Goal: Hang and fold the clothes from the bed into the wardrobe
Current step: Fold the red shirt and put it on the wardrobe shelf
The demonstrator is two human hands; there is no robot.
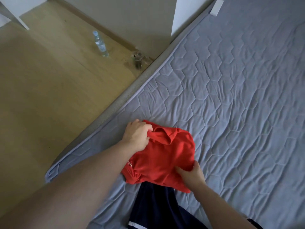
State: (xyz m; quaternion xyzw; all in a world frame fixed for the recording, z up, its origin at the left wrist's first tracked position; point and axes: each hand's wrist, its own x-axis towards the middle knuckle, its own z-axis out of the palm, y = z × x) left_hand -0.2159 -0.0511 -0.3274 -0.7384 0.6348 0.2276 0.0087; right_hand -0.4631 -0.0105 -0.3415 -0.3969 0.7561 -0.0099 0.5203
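A red shirt (162,156) lies bunched and partly folded on the grey quilted bed (239,96), near its left edge. My left hand (137,135) grips the shirt's upper left part by the collar. My right hand (191,174) pinches the shirt's lower right edge between thumb and fingers. A dark navy garment (155,207) with a white stripe lies under the shirt's lower end, toward me.
The wooden floor (49,88) runs along the bed's left side. A clear water bottle (100,44) stands on it near the wall. White furniture panels (179,15) rise at the head of the bed, and another white panel (14,12) stands at top left.
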